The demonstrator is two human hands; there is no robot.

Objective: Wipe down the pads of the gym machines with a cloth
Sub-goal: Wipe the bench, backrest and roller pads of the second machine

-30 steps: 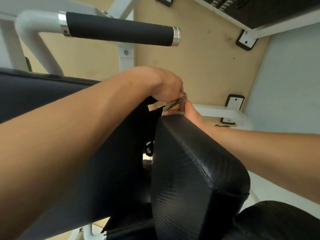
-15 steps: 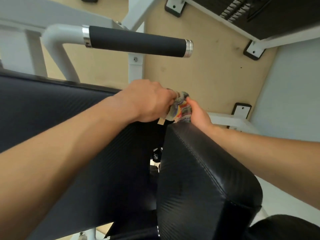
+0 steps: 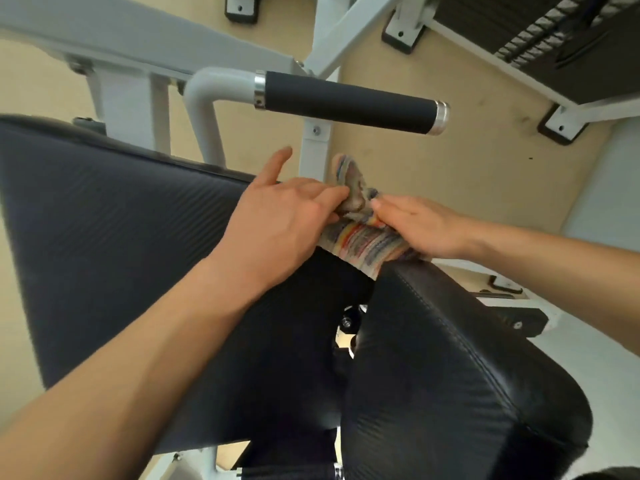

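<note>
From my end, the cloth (image 3: 360, 244) between the left hand (image 3: 277, 223) and right hand (image 3: 426, 230) looks like a coarse, matt woven rag. The narrow pad (image 3: 450, 358) under the right hand is glossy black leatherette with a stitched seam. The wide pad (image 3: 104, 220) under the left forearm is duller and finely ribbed. Beyond the hands, the handle grip (image 3: 346, 98) is matt rubber with polished metal collars (image 3: 439, 118).

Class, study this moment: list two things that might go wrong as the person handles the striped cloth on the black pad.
1. The multicoloured striped cloth is bunched between the left hand and right hand at the edge of the smooth black vinyl pad; it may slip down among the metal bolts beside it.
2. Bunched, it may wipe unevenly.
</note>
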